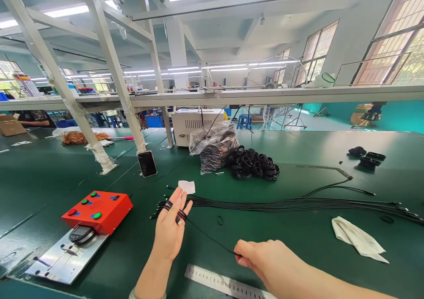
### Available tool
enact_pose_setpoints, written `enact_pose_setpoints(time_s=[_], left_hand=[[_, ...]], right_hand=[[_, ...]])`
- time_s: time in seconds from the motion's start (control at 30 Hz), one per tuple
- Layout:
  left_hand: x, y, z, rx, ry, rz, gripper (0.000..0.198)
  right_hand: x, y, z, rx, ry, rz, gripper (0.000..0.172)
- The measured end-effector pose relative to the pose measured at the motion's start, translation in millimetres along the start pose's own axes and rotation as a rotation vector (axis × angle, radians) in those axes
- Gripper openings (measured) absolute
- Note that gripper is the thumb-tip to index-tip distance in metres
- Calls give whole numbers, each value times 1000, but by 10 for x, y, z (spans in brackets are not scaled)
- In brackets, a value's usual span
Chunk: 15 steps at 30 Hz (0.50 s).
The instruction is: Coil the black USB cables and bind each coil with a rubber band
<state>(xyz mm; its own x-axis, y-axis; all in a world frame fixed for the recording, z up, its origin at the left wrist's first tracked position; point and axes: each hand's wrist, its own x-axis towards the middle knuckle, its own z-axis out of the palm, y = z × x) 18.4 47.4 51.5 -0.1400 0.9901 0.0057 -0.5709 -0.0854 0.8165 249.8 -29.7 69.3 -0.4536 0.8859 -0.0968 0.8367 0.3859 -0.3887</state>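
Note:
My left hand [170, 230] is raised palm-up over the green bench, fingers straight and together, with a thin black cable [207, 236] wound in several turns round them. My right hand [261, 257] is closed in a pinch on the same cable, holding it taut a short way to the right. Behind the hands, a bundle of long black cables [298, 204] lies across the bench, running off to the right. A steel ruler [225, 283] lies on the bench just below my hands.
A red box with green buttons [97, 210] sits on a metal plate [62, 257] at left. A phone [147, 163] leans on a frame post. A plastic bag [213, 146], black rings [253, 164], a paper slip [187, 186] and a white cloth [357, 238] lie around.

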Motion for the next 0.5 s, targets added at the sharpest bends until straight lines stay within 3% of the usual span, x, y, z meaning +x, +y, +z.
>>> enact_pose_setpoints(time_s=[0.13,0.3,0.4,0.5], left_hand=[[-91,-69,-60,124,-108,-119,30],[-327,-1,-59,522,-503,-273,45],[-494,105,-3,639,-700,-349,43],[-558,224,30,780,-752,-394,45]], right_hand=[[-86,-45,-322,240,-118,-65,20],[37,-53,-622,812,-357,-66,25],[203,-15,-676,1116,-366,-82,26],[313,37,-667,1197,-339,-69,27]])
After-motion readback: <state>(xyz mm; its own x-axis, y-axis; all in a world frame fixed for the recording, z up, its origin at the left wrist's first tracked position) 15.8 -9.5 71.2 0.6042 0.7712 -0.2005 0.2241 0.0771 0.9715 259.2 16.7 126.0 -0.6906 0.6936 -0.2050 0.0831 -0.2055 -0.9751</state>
